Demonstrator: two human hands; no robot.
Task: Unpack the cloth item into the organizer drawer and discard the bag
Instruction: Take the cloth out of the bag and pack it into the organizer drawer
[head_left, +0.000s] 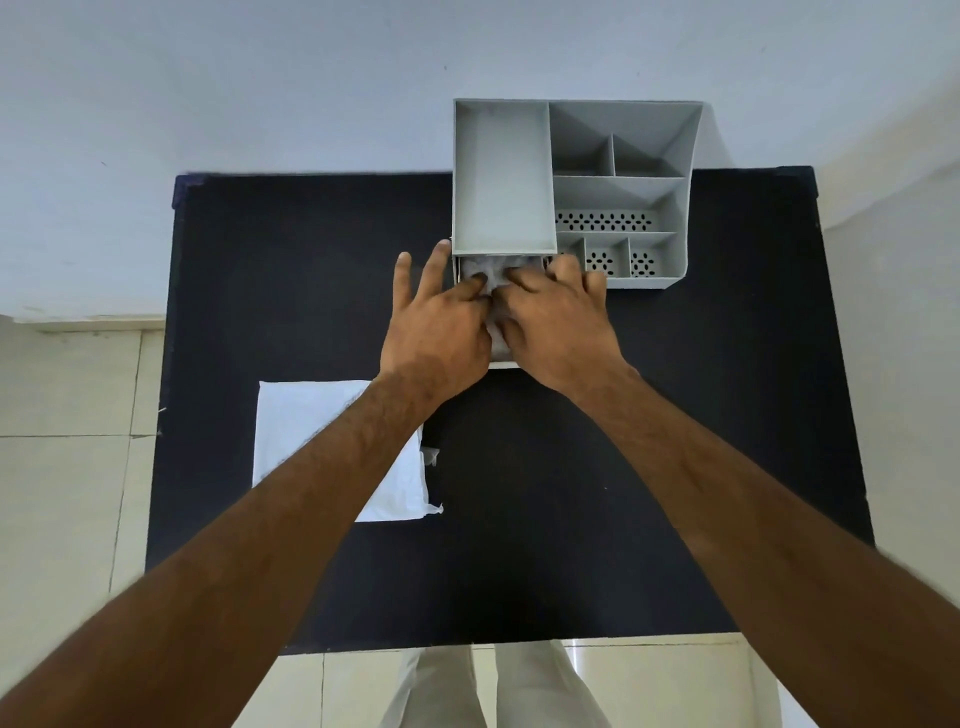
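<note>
A grey plastic organizer (501, 171) stands at the table's far edge, with its white drawer (503, 362) pulled out toward me. A grey cloth (488, 270) lies bunched inside the drawer. My left hand (436, 322) presses on the cloth with thumb and forefinger curled into it, the other fingers spread upward beside the organizer's front. My right hand (558, 322) lies over the cloth's right side, fingers bent down into it. Most of the cloth and drawer is hidden beneath both hands. The empty white bag (306, 431) lies flat on the table at the left, partly under my left forearm.
A black table (675, 415) carries everything. The organizer's right half has several open compartments (613, 150), some with perforated floors. A white wall rises behind, and pale floor tiles surround the table. My trouser legs show below the near edge.
</note>
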